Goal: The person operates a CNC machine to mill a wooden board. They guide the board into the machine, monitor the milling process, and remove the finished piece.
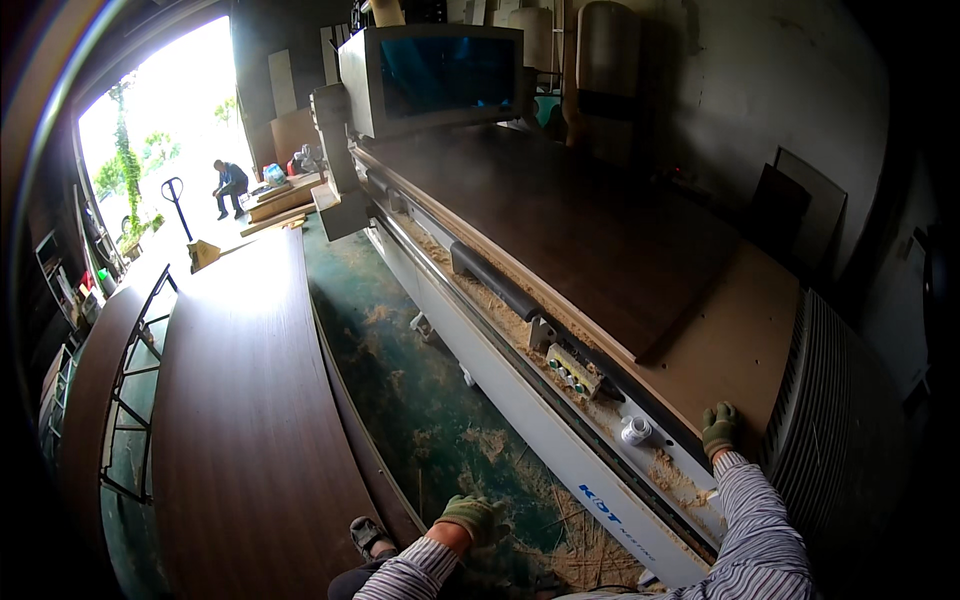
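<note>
My left hand, in a green glove, hangs over the dusty floor beside a large dark wood-grain sheet, fingers loosely curved and apart, holding nothing visible. My right hand, also gloved, rests with fingers apart on the tan bed board of a long cutting machine. Beyond it, another dark sheet lies on the bed. Near my right hand, a small white container and a control box with buttons sit on the sawdust-covered side rail.
A black metal rack and another board stand at left. By the bright doorway are a pallet jack, stacked timber and a seated person. The machine's gantry spans the far bed. Boards lean against the right wall.
</note>
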`<state>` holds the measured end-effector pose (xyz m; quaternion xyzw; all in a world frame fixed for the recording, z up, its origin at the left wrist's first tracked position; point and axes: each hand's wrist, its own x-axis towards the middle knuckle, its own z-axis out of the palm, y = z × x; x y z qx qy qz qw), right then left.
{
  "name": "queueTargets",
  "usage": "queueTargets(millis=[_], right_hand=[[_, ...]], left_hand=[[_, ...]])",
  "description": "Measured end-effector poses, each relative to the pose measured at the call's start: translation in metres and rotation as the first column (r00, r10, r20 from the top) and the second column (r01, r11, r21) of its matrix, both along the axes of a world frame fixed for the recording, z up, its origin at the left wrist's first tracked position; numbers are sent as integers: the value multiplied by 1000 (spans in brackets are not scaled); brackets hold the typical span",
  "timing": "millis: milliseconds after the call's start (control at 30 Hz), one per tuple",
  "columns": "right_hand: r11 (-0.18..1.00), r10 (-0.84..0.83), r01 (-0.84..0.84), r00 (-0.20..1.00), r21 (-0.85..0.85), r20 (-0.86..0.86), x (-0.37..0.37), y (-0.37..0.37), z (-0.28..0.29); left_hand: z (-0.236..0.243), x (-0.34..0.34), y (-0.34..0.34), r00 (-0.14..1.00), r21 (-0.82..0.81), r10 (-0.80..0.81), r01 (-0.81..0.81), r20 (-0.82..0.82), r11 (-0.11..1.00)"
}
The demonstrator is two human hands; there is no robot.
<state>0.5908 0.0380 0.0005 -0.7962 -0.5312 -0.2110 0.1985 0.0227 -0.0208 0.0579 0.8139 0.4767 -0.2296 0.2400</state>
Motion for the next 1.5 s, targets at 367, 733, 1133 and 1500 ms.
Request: queueTargets(millis=[367, 733, 1133, 1500], right_hand=[[1000, 11, -11, 999, -9, -33, -5, -1, 6], [993, 102, -95, 987, 64, -124, 29, 13, -26], [989, 39, -27, 996, 144, -83, 56, 21, -90], [998, 44, -41, 997, 48, -60, 33, 11, -34]], left_hand=[[-14, -8, 1, 999, 0, -24, 24, 44, 1000], [-10, -26, 8, 993, 40, 71, -75, 95, 996], [93, -175, -271, 550, 579, 638, -792, 538, 194], [-34, -75, -483, -157, -98, 974, -985, 165, -143]])
